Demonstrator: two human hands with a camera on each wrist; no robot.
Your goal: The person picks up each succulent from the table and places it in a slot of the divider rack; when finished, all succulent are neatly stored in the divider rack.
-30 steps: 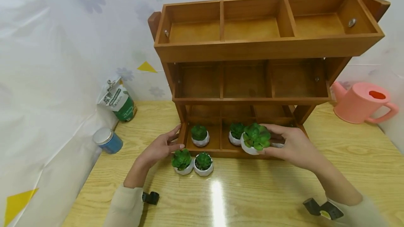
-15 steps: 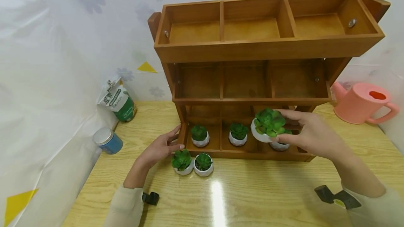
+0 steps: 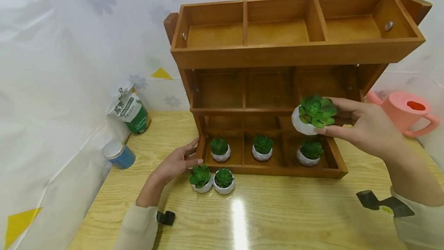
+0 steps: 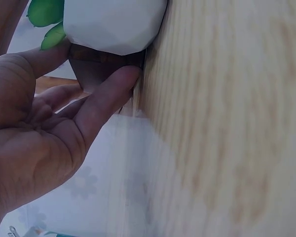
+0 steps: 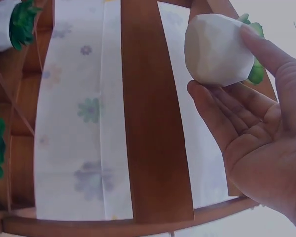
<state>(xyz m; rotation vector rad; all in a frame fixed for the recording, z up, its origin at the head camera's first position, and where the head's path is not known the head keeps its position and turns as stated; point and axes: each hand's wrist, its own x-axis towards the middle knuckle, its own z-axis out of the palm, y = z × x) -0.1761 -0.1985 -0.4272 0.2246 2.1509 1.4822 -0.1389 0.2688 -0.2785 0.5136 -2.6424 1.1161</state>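
My right hand (image 3: 364, 124) grips a potted succulent (image 3: 315, 117), a green rosette in a white faceted pot, in front of the middle tier's right end. In the right wrist view, thumb and fingers hold the white pot (image 5: 218, 49) from either side. My left hand (image 3: 178, 163) holds the lower left corner of the three-tier wooden plant stand (image 3: 295, 55); the left wrist view has its thumb and fingers around the dark wood corner (image 4: 96, 69). Just in front of that corner, two potted succulents (image 3: 200, 178) stand side by side on the table.
The stand's bottom tier holds one small potted plant per compartment: left (image 3: 219, 149), middle (image 3: 262, 147) and right (image 3: 310, 152). A pink watering can (image 3: 397, 113) stands at the right. A blue jar (image 3: 119, 155) and a green-and-white pouch (image 3: 131, 111) sit at the left wall.
My right hand has lifted the potted succulent up and to the right, from the bottom tier's middle to the middle tier's height. The left hand stays at the corner.
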